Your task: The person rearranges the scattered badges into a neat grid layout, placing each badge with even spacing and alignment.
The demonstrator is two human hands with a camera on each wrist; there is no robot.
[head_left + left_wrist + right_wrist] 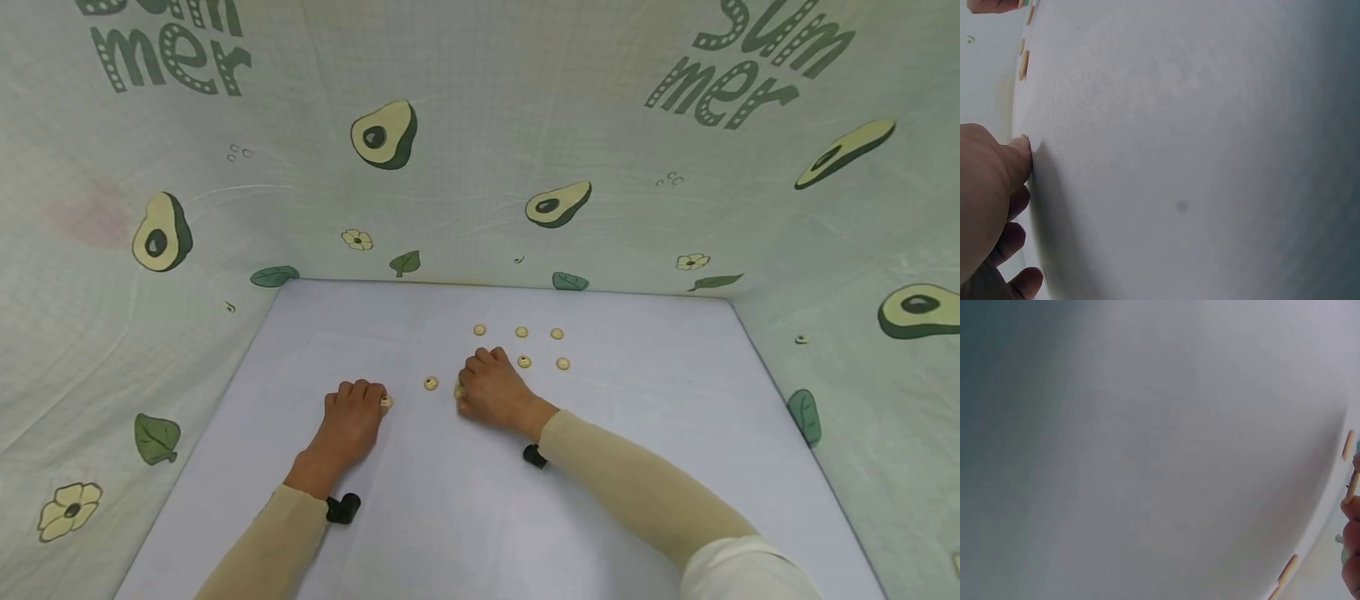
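Observation:
Small round pale wooden discs with dark marks lie on a white table. At the left, my left hand [351, 421] holds one wooden disc [386, 402] at its thumb side, low on the tabletop; in the left wrist view the thumb [1021, 153] covers most of it. My right hand [495, 390] pinches another disc [1352, 486] between thumb and fingers, partly hidden in the head view. Between the two hands lies a loose disc [431, 383]. Beyond and right of the right hand, several more discs, such as one at the back [521, 332], lie in two loose rows.
The white table [637, 500] has fabric walls printed with avocados and leaves [405, 263] at its back and sides. Black wrist cameras [343, 508] sit on both forearms, close above the table.

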